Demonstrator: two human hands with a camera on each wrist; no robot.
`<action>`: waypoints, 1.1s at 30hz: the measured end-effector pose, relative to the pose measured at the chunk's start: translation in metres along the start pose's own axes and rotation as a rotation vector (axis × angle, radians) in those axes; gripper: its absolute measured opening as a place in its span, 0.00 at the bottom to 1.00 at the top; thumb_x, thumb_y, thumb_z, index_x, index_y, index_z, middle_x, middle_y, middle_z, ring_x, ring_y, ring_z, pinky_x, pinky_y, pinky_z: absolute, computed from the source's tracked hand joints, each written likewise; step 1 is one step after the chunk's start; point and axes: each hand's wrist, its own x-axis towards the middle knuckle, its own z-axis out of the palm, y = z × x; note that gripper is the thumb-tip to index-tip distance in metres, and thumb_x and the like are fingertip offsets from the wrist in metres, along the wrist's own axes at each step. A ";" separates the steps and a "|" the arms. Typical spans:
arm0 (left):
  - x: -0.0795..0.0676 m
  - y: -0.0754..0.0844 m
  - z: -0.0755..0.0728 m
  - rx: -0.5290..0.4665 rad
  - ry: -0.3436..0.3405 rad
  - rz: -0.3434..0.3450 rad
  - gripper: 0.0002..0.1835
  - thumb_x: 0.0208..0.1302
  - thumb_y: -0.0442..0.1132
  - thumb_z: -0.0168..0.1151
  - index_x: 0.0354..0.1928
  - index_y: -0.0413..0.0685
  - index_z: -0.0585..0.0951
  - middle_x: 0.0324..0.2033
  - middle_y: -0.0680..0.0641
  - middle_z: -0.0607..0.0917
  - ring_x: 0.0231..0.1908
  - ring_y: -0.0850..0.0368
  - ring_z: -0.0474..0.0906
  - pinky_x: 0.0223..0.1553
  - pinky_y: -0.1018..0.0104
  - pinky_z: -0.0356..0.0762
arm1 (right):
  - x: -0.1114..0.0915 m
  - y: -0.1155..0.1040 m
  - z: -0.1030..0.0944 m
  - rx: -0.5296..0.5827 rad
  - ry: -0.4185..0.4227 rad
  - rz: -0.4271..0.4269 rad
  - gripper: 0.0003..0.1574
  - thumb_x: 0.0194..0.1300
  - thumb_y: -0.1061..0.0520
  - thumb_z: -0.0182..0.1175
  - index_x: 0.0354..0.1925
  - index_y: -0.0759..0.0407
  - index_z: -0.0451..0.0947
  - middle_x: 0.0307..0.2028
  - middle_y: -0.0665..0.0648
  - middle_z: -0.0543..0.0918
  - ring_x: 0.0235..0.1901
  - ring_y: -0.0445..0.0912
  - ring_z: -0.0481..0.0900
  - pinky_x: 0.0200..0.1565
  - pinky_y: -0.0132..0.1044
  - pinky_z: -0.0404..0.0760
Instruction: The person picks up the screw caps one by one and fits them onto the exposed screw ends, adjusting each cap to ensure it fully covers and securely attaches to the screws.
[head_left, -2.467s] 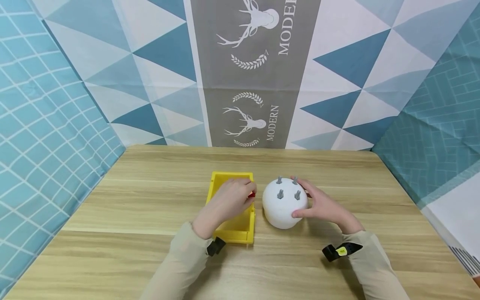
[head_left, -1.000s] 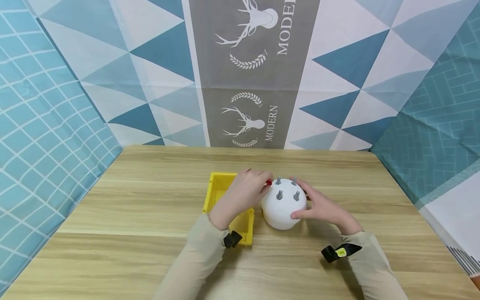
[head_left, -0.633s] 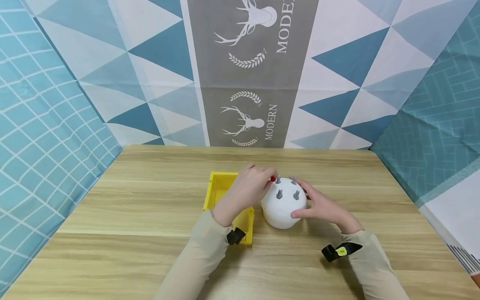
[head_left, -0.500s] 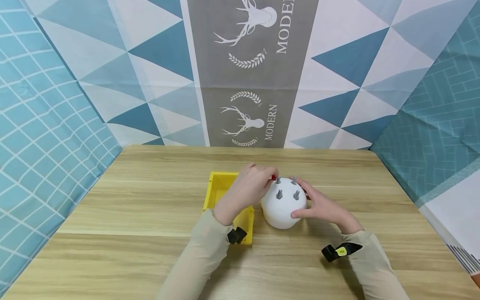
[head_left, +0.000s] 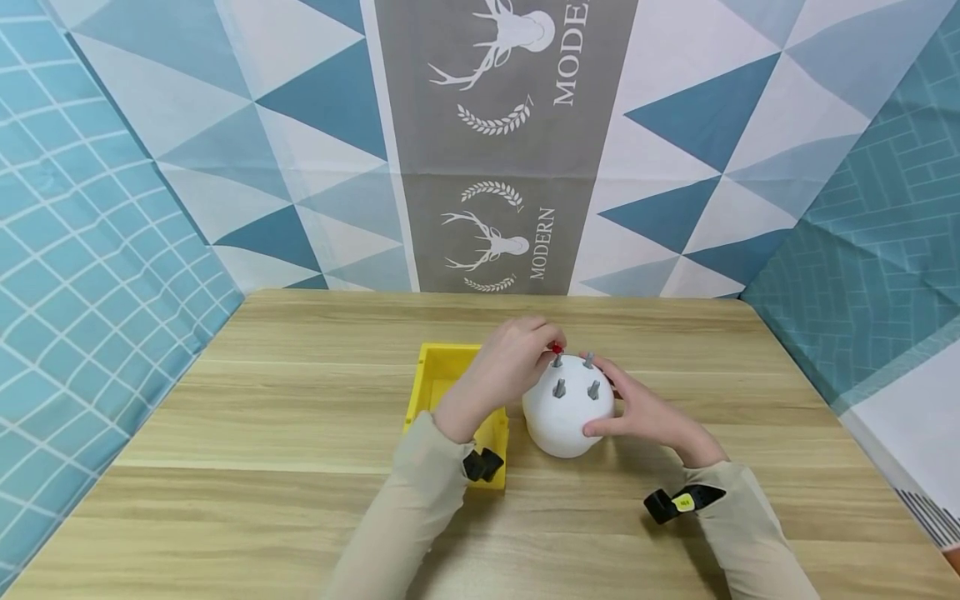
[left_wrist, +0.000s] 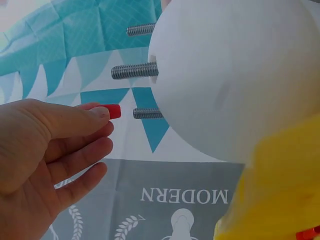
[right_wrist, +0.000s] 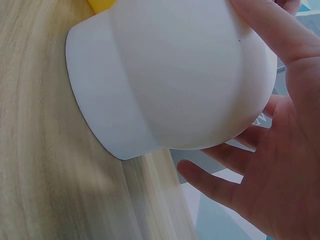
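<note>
While my left hand (head_left: 506, 362) pinches a small red cap (left_wrist: 115, 111) between thumb and index finger, its other 3 fingers bend loosely with gaps between them. I have the cap just off the tip of the far-left stud, 1 of 4 grey threaded studs (head_left: 559, 388) that stick up from the top of a white domed piece (head_left: 562, 429); from my left wrist I see a narrow gap between them. My right hand (head_left: 641, 408) holds the dome's right side, part-open around its curve, thumb on the near side and fingers spread on the far side, with 1 finger standing clear of the surface. The dome stands on its base on the wooden table (head_left: 225, 433). Just to its left is a yellow bin (head_left: 442, 347), partly hidden beneath my left hand and wrist. A scrap of red (left_wrist: 309, 233) shows at the bin, too little for me to tell its shape. I wear beige sleeves (head_left: 431, 483) and a black band (head_left: 705, 497) on my right wrist.
</note>
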 end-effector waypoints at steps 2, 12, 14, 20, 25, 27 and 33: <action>0.002 0.001 0.000 -0.009 -0.007 -0.001 0.05 0.57 0.34 0.60 0.36 0.49 0.81 0.34 0.53 0.82 0.37 0.59 0.77 0.46 0.67 0.74 | 0.000 0.000 0.000 0.003 -0.003 -0.005 0.60 0.46 0.49 0.70 0.69 0.54 0.45 0.65 0.55 0.58 0.61 0.52 0.62 0.56 0.54 0.65; 0.010 0.006 0.004 -0.012 -0.015 -0.003 0.06 0.57 0.33 0.59 0.35 0.49 0.80 0.33 0.54 0.83 0.35 0.59 0.77 0.43 0.68 0.74 | -0.001 -0.002 -0.001 -0.019 0.004 0.022 0.61 0.46 0.47 0.70 0.68 0.56 0.45 0.62 0.57 0.62 0.59 0.53 0.64 0.55 0.55 0.66; 0.010 0.008 0.005 -0.002 -0.009 -0.003 0.05 0.57 0.33 0.58 0.35 0.49 0.80 0.32 0.54 0.83 0.35 0.59 0.77 0.44 0.68 0.74 | 0.000 -0.003 -0.001 -0.019 0.004 0.030 0.61 0.45 0.47 0.71 0.68 0.55 0.46 0.62 0.57 0.63 0.59 0.53 0.65 0.56 0.55 0.66; 0.013 0.010 0.008 0.009 0.006 -0.015 0.04 0.58 0.34 0.58 0.33 0.50 0.80 0.31 0.54 0.83 0.33 0.59 0.77 0.44 0.67 0.73 | 0.000 -0.003 -0.001 -0.033 0.012 0.037 0.60 0.45 0.47 0.71 0.68 0.54 0.47 0.60 0.57 0.64 0.58 0.52 0.66 0.55 0.54 0.67; 0.016 0.010 0.012 0.001 0.003 -0.025 0.03 0.59 0.34 0.58 0.33 0.49 0.81 0.30 0.53 0.83 0.33 0.59 0.77 0.44 0.67 0.73 | 0.000 -0.002 -0.001 -0.040 0.005 0.021 0.58 0.47 0.47 0.70 0.67 0.55 0.47 0.60 0.59 0.65 0.57 0.53 0.66 0.55 0.54 0.67; 0.016 0.010 0.014 0.000 -0.007 -0.028 0.03 0.59 0.34 0.59 0.33 0.49 0.81 0.30 0.53 0.83 0.33 0.59 0.77 0.45 0.66 0.73 | 0.000 -0.001 -0.001 -0.042 0.002 0.022 0.58 0.47 0.47 0.69 0.67 0.56 0.47 0.60 0.59 0.65 0.57 0.54 0.66 0.55 0.54 0.67; 0.017 0.011 0.019 0.003 -0.014 -0.034 0.03 0.59 0.35 0.59 0.34 0.50 0.80 0.30 0.54 0.83 0.33 0.59 0.77 0.45 0.66 0.73 | 0.000 -0.001 0.000 -0.046 0.003 0.029 0.57 0.47 0.47 0.70 0.67 0.56 0.48 0.60 0.59 0.65 0.57 0.54 0.66 0.55 0.54 0.67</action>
